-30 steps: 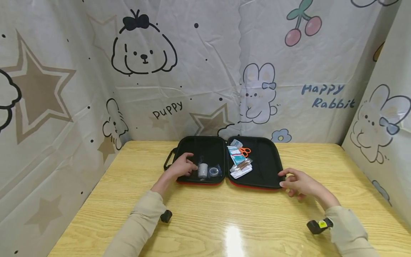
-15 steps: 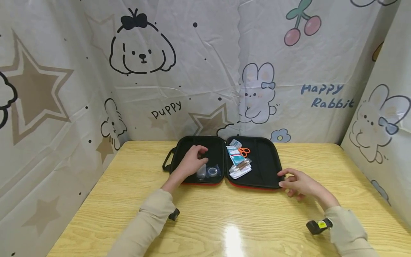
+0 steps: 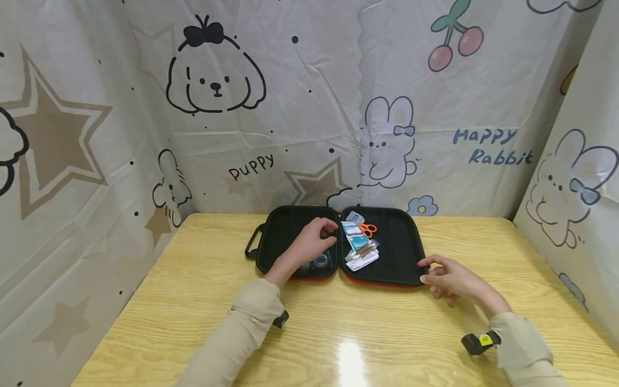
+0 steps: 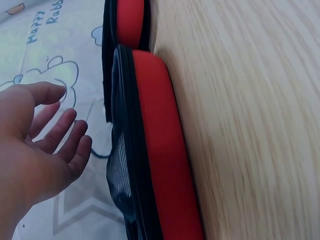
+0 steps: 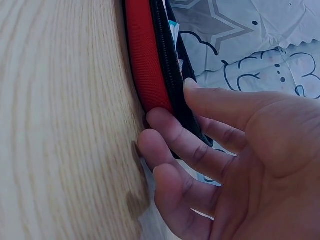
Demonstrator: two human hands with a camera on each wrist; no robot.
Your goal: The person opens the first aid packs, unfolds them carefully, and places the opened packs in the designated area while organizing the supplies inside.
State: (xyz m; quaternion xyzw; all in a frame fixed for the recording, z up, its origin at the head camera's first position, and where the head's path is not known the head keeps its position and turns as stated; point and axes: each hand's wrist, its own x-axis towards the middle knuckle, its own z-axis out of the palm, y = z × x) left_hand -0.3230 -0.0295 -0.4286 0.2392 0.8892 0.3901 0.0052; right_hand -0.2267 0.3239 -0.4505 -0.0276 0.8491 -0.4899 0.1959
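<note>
A black-lined zip case [image 3: 401, 247] with a red outer shell lies spread open at the back of the table. My left hand [image 3: 311, 239] is over its left half near the hinge, fingers loosely bent; the left wrist view shows nothing between them. Beneath that hand, a clear-bagged roll of tape [image 3: 321, 262] is partly covered. My right hand [image 3: 450, 277] holds the right half's front corner, thumb on the zipped rim and fingers around the red side [image 5: 147, 55]. In the right half lie orange-handled scissors [image 3: 369, 230], a blue-and-white packet [image 3: 355, 236], bagged cotton swabs [image 3: 364, 250] and white packets [image 3: 362, 262].
The case stands on a light wood table [image 3: 348, 322], close to a printed cloth backdrop [image 3: 300, 107]. Its carry handle [image 3: 252, 242] sticks out on the left. Cloth also hangs at both sides of the table.
My left hand has moved right across the case's left half toward the hinge, now covering most of the bagged items there. My right hand has stayed at the corner.
</note>
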